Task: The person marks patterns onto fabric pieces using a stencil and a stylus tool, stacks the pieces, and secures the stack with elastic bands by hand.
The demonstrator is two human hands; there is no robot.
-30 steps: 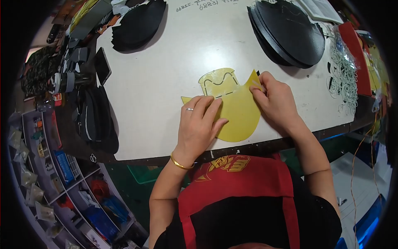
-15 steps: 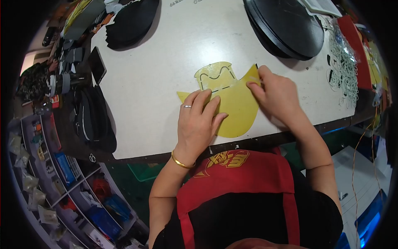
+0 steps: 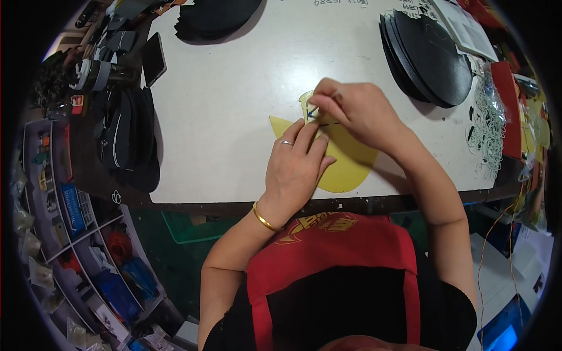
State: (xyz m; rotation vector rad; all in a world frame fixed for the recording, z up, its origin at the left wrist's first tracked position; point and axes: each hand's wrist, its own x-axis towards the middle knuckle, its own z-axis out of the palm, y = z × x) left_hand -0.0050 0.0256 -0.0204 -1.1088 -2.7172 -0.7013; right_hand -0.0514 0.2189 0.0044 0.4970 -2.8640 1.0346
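A yellow template sheet (image 3: 351,161) with a rounded lower edge lies on the white tabletop. My left hand (image 3: 295,161) is spread flat on it, fingers extended and pressing it down. A ring and a gold bangle are on that hand and wrist. My right hand (image 3: 357,108) pinches a slim pen (image 3: 310,113), its dark tip pointing down near the left fingertips. The pen's tip is over the upper part of the sheet, by the dashed slots; whether it touches cannot be made out. My right hand covers most of that upper part.
Stacks of black rounded pieces stand at the back left (image 3: 216,20) and back right (image 3: 430,61). A phone-like dark slab (image 3: 154,59) lies at the left edge, near black pouches (image 3: 126,137). Pale green string (image 3: 487,126) lies tangled at the right, beside a red box (image 3: 507,111).
My right hand has moved left and up from the sheet's right corner to its upper part, and the pen's tip now shows. My left hand stays on the sheet. The view has shifted.
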